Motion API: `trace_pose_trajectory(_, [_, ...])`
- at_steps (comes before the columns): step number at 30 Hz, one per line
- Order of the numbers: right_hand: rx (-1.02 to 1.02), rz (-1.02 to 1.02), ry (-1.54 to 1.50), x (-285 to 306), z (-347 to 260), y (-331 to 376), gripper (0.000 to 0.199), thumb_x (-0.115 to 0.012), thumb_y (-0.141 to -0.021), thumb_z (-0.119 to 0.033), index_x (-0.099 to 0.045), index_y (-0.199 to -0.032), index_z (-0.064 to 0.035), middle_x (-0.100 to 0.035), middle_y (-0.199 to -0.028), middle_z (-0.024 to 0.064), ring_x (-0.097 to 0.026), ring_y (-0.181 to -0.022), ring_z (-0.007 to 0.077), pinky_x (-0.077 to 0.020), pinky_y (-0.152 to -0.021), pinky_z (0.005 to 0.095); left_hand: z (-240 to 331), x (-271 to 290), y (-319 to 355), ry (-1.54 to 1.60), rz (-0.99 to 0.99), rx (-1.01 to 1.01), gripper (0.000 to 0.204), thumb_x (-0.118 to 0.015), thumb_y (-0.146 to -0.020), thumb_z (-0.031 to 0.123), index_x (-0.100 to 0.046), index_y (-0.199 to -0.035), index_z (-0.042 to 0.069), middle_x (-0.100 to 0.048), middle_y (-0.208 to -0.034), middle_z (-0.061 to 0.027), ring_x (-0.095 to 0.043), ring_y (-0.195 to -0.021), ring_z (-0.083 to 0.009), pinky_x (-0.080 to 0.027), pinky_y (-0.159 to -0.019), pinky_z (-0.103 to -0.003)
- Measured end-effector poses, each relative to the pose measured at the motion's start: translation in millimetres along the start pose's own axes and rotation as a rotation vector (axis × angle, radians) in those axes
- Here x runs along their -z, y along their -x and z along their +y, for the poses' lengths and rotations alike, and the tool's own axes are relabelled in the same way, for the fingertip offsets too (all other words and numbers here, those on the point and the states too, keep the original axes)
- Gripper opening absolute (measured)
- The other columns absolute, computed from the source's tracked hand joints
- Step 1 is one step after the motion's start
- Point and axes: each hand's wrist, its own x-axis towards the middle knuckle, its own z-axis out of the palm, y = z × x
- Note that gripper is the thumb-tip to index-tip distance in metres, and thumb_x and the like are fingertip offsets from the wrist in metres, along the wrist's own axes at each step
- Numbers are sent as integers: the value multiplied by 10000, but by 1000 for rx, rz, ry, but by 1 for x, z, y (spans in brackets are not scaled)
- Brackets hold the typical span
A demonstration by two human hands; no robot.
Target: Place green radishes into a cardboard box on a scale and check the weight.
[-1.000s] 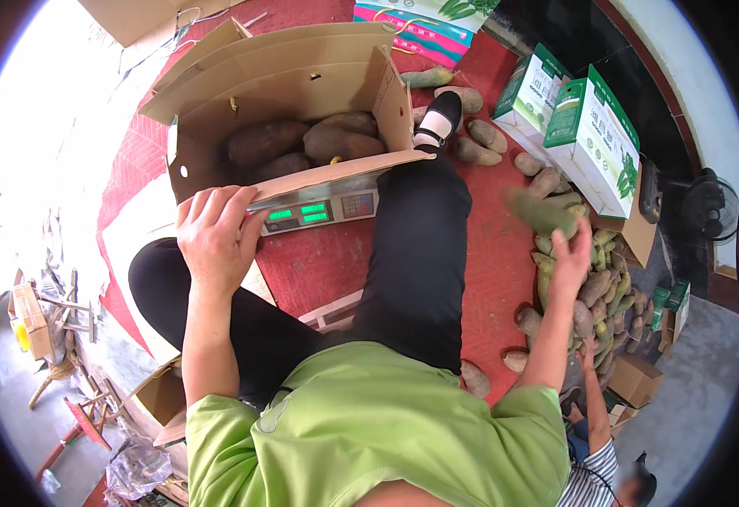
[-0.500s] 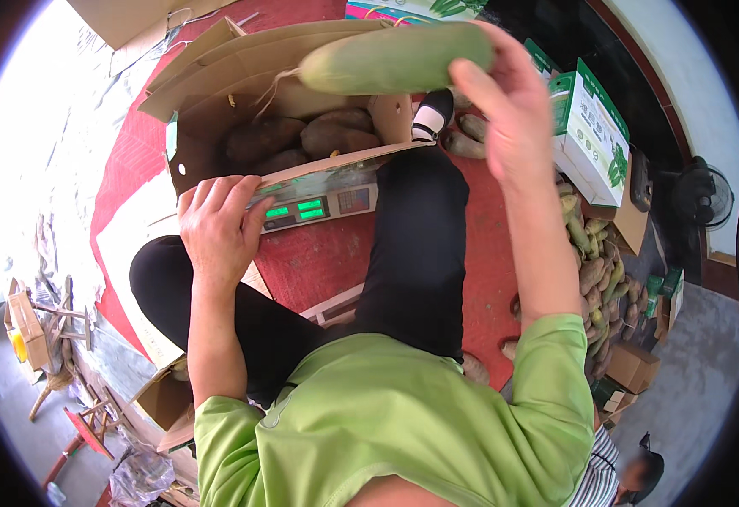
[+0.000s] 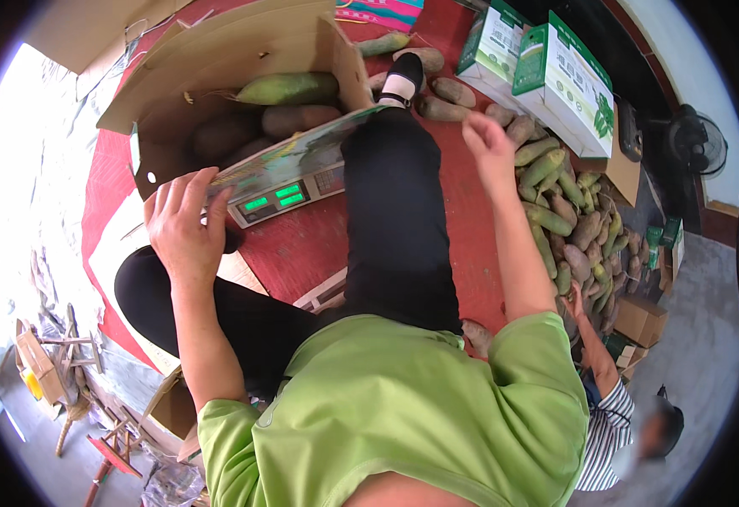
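A green radish (image 3: 289,89) lies in an open cardboard box (image 3: 234,51), on top of several dark, reddish-brown radishes (image 3: 298,121). My left hand (image 3: 185,211) grips the box's near wall, with its fingers over the top edge and the thumb on the outside. A scale (image 3: 289,198) with lit green displays shows just below that wall. My right hand (image 3: 489,145) is in the air right of my knee, near the radish pile, its fingers loosely bent and nothing in them.
A large pile of green and reddish radishes (image 3: 581,228) lies at the right. Behind it stand white-and-green cartons (image 3: 564,84). A co-worker in a striped top (image 3: 606,431) reaches into the pile. Loose radishes (image 3: 444,110) lie by my shoe; a fan (image 3: 697,142) stands far right.
The green radish has gone from my right hand into the box. My right hand has moved down, emptied. My left hand still holds the box wall. A co-worker's arm now reaches the pile.
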Motion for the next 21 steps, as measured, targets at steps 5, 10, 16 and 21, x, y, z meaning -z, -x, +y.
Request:
trace_pose_trajectory(5, [-329,2,116,57,112,104,222,-611,-849,-59,-618,-1064,-4,-664,-947,63,-615,-899,144,-487,-811,288,-1,-10,-1,-49,10,-37,216,-673,-793,183,-651,-997,115,-651,-966,-47,-593,-933,-253,-414,-890,-379])
trace_pose_trajectory(10, [-327,-210,681,113,206,227,172,-536,-823,-71,-650,-941,-16,-676,-817,160,-676,-779,296,-524,-635,373,-6,-18,2,16,36,-18,195,-652,-807,119,-668,-1001,100,-669,-934,-57,-612,-917,-257,-430,-884,-373])
trace_pose_trajectory(16, [-254,-949,1297,188,300,412,163,-571,-761,-130,-662,-895,-110,-637,-688,139,-670,-678,257,-468,-484,419,-23,-34,4,50,49,-100,191,-633,-865,138,-659,-1037,60,-675,-911,-70,-631,-830,-240,-458,-766,-347])
trace_pose_trajectory(21, [-1129,-479,699,156,230,461,209,-553,-806,-200,-661,-952,-97,-651,-833,153,-661,-809,282,-504,-637,420,-26,-28,4,-21,56,-109,189,-625,-880,166,-662,-1034,64,-679,-896,-75,-634,-810,-235,-459,-746,-350])
